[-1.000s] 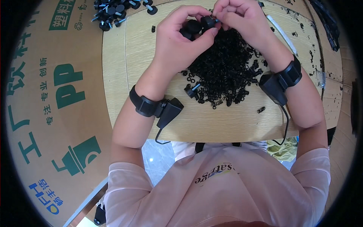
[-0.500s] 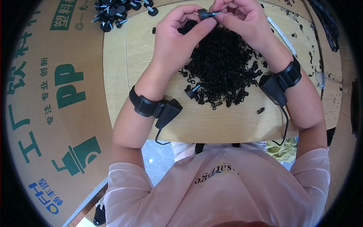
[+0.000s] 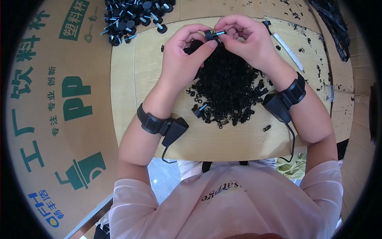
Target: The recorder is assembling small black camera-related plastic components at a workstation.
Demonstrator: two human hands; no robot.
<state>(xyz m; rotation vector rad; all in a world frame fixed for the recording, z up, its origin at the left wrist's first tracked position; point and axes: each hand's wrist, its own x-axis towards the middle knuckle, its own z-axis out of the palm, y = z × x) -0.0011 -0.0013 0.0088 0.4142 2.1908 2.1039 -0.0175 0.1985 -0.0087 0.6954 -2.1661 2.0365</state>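
Between the thumb and fingers of my left hand (image 3: 177, 53) is a black-headed bolt (image 3: 209, 35), its silver shank pointing right. More round black heads (image 3: 195, 45) are tucked into the same palm. My right hand (image 3: 252, 46) is closed in a pinch at the shank's tip, where a small dark bit shows; I cannot make out what it is. Below both hands lies a heap of small black springs and rings (image 3: 229, 83). Another black-headed bolt (image 3: 197, 111) rests at the heap's near left edge.
Many similar bolts (image 3: 131, 20) are piled at the far left. A white pen-like stick (image 3: 288, 51) lies right of my right hand, with a loose bolt (image 3: 266, 24) beyond it. Cardboard (image 3: 47, 139) stands along the left; a black plastic bag (image 3: 330, 24) is at far right.
The whole view has shifted, bringing more of the far bolt pile into sight. Both hands stay together at the bolt; my right fingertips have moved slightly on its shank end.
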